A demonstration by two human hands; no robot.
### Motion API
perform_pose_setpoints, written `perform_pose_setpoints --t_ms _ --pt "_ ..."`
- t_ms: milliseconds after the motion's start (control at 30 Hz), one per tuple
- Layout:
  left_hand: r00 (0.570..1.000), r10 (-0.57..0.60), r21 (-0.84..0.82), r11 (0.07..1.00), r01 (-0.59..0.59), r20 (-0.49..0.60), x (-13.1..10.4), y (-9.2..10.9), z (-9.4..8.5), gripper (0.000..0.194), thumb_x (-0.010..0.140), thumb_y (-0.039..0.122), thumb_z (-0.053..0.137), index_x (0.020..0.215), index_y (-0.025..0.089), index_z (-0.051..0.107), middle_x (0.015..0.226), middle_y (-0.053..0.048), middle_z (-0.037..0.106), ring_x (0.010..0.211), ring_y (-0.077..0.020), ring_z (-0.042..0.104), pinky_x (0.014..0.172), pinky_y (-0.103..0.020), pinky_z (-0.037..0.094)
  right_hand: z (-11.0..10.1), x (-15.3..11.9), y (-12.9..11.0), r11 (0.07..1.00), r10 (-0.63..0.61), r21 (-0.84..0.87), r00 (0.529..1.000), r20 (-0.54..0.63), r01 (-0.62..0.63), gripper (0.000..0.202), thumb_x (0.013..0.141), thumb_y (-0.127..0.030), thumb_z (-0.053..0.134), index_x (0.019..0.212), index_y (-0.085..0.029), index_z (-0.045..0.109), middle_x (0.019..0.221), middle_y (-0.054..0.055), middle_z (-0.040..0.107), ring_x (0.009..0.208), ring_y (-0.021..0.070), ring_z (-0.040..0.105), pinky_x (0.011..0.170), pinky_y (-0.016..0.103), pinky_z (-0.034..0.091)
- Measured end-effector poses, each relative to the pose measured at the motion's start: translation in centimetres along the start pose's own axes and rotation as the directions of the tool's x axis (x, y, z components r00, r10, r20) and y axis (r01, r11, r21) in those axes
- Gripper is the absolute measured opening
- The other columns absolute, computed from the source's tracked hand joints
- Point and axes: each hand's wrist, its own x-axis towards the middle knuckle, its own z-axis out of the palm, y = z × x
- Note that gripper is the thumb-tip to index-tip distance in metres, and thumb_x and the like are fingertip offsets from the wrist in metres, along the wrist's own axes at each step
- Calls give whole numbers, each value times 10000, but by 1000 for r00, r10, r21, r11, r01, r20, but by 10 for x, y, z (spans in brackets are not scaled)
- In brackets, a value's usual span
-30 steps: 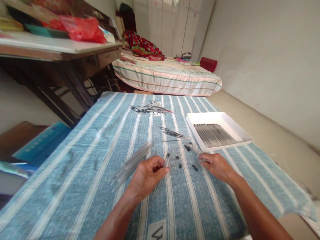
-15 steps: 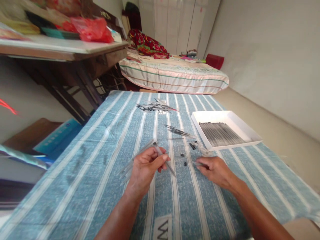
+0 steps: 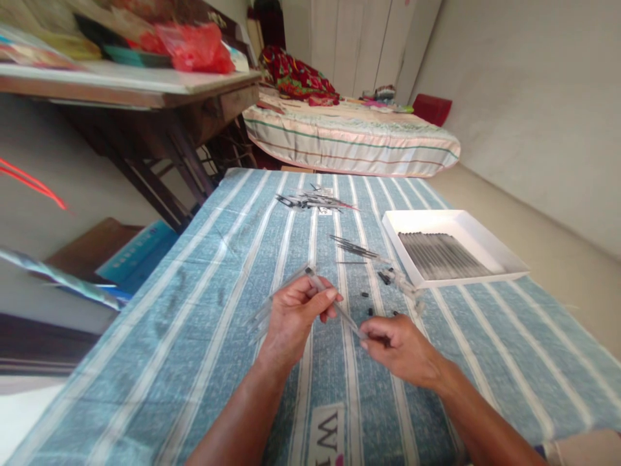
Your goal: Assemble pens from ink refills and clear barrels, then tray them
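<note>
My left hand (image 3: 298,314) is closed around a pen (image 3: 345,317) with a clear grey barrel and a black end, slanting down to the right. At its lower end, my right hand (image 3: 400,346) pinches a small translucent piece, mostly hidden by the fingers, against the barrel. Under and beside my left hand lie several clear pen barrels (image 3: 262,314). Small black plugs (image 3: 370,312) rest just beyond my right hand. Behind them is a little heap of translucent small parts (image 3: 410,288), along with dark thin refills (image 3: 356,248).
A white open box (image 3: 504,266) at the right holds a row of pens (image 3: 441,254). Farther back on the striped cloth (image 3: 194,362) is a pile of thin refills (image 3: 315,200). A wooden desk (image 3: 194,84) with a red bag (image 3: 201,48) stands left; a bed (image 3: 354,139) is beyond.
My right hand has moved left to the pen's lower end, so the two hands now meet at the pen. The whole view has shifted slightly.
</note>
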Motion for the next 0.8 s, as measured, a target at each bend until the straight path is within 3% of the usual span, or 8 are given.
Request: perform_pose_setpoints --t_ms 200,467,800 --pt "1000 -19 15 1000 18 5 0 -1 2 76 725 185 659 686 144 609 597 12 643 467 -64 525 441 -168 387 1 3 -5 1000 -13 16 1000 -25 13 155 769 -203 507 619 -172 483 484 -79 318 456 57 292 435 181 240" --pt "996 -91 28 995 91 -11 0 3 3 158 724 267 661 710 148 558 678 -25 691 464 -109 588 407 -194 407 9 3 -4 997 -52 50 993 -105 57 152 834 -246 464 718 -183 540 578 -33 573 502 86 545 535 191 424" --pt "994 -104 38 994 105 -33 0 -3 5 157 727 264 653 705 141 558 639 -21 675 468 -113 599 437 -204 462 24 7 5 983 -36 170 978 -207 73 166 834 -247 463 687 -188 511 549 -38 554 446 83 546 473 187 425"
